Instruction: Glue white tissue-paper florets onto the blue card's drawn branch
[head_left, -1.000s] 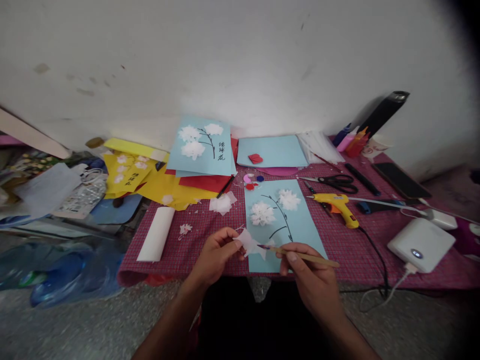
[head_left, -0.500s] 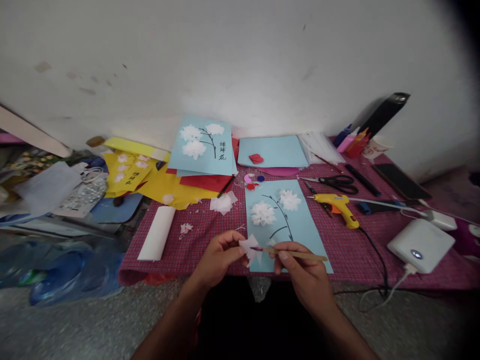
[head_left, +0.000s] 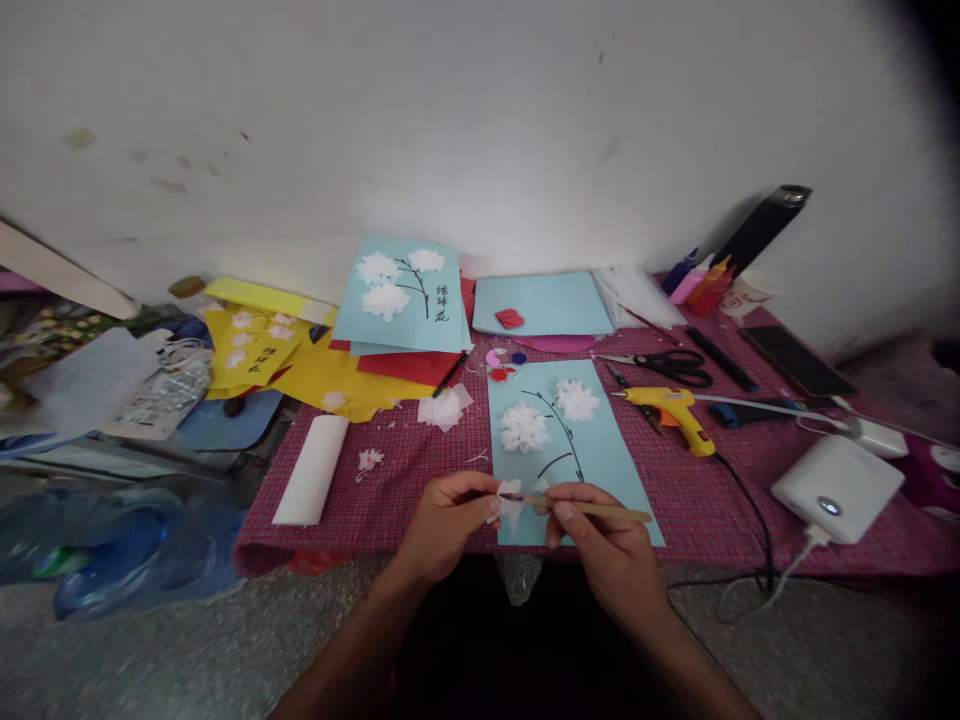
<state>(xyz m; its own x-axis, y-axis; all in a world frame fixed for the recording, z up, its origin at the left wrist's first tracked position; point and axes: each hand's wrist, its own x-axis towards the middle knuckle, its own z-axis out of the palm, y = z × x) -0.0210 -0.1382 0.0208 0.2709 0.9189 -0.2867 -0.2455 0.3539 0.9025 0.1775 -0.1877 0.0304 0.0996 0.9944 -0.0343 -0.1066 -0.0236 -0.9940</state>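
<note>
White paper [head_left: 511,511] was pinched in the left hand [head_left: 448,517] at the frame's lower centre. Beside it, the right hand [head_left: 600,530] gripped a brush [head_left: 624,513], long axis nearly level, dark tip pointing frame-left at the paper.

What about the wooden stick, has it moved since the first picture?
Yes, left: the wooden stick stuck out past the right edge of the blue card below; now its end is over that card.

绣球花 [head_left: 442,303] on blue card [head_left: 412,318]
</note>
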